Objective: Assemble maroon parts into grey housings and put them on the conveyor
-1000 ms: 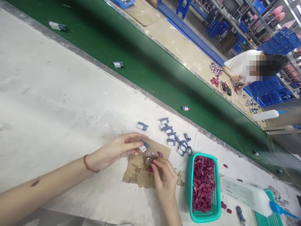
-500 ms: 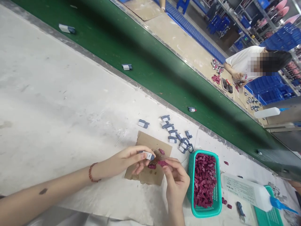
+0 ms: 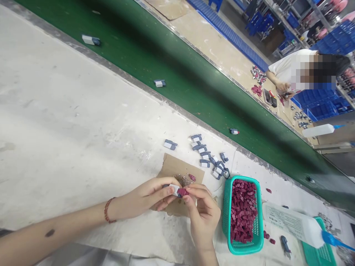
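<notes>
My left hand (image 3: 161, 194) pinches a small white and blue-grey plastic piece (image 3: 174, 189) between thumb and fingers. My right hand (image 3: 203, 207) grips a small dark red plastic piece (image 3: 182, 191) at its fingertips, and this piece meets the right end of the white one. Whether the two are joined I cannot tell. Beneath both hands lies a brown cardboard sheet (image 3: 169, 166), carrying a patch of glistening brown stuff (image 3: 181, 180) and another dark red piece (image 3: 192, 177). Right of my right hand stands a green basket (image 3: 259, 236) full of dark red pieces (image 3: 244, 210).
Several white and blue-grey pieces (image 3: 205, 155) lie beyond the cardboard. A green conveyor belt (image 3: 183, 88) carries a few more. A bottle with a blue nozzle (image 3: 299, 223) lies right of the basket. Across the belt, a person in a white top (image 3: 294, 70) handles small parts.
My right hand has brought the dark red piece leftward against the white and blue-grey piece. The cardboard's second red piece near my fingers is now covered. Pieces on the belt have shifted rightward.
</notes>
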The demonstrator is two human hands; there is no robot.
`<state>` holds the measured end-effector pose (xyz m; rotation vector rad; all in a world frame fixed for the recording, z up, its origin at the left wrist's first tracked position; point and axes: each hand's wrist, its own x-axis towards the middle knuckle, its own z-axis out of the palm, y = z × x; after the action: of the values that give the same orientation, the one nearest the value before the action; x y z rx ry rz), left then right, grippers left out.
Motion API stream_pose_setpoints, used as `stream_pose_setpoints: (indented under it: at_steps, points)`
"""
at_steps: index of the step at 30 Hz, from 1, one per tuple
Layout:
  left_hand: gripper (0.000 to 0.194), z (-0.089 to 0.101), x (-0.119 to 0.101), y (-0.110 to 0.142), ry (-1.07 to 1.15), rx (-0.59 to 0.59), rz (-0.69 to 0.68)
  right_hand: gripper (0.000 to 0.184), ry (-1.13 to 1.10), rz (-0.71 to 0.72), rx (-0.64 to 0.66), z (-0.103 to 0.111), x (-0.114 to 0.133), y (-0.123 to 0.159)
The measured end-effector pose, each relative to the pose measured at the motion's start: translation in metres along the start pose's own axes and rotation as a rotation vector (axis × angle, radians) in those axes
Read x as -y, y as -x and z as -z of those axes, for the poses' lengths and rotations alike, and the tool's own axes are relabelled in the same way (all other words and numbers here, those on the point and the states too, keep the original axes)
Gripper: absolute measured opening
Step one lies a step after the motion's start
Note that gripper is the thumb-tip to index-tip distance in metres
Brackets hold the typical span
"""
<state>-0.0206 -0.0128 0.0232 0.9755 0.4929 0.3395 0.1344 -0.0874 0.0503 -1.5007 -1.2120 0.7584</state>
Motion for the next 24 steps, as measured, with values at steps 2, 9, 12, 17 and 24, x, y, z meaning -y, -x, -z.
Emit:
stream_pose_setpoints:
  at_steps: [2, 9, 12, 17, 24]
  points:
    - [0.042, 0.000, 0.001, 0.001, -0.034, 0.000, -0.027, 0.009, 0.019, 0.006, 0.005, -0.001, 0.000, 0.000]
    - [0.033, 0.002, -0.003, 0.003, -0.445, -0.036, -0.145, 0.011, 0.082, -0.048, 0.093, 0.004, 0.005, -0.001]
    - [0.030, 0.001, -0.005, 0.003, -0.598, -0.034, -0.137, 0.009, 0.060, -0.100, 0.102, 0.006, 0.006, 0.002]
    - [0.031, -0.004, -0.004, 0.001, -0.726, -0.030, -0.096, 0.007, 0.007, -0.143, 0.092, 0.006, 0.001, 0.007]
    - [0.031, 0.005, -0.032, -0.032, -0.767, -0.116, -0.112, 0.015, 0.348, -0.034, -0.025, 0.074, -0.007, -0.005]
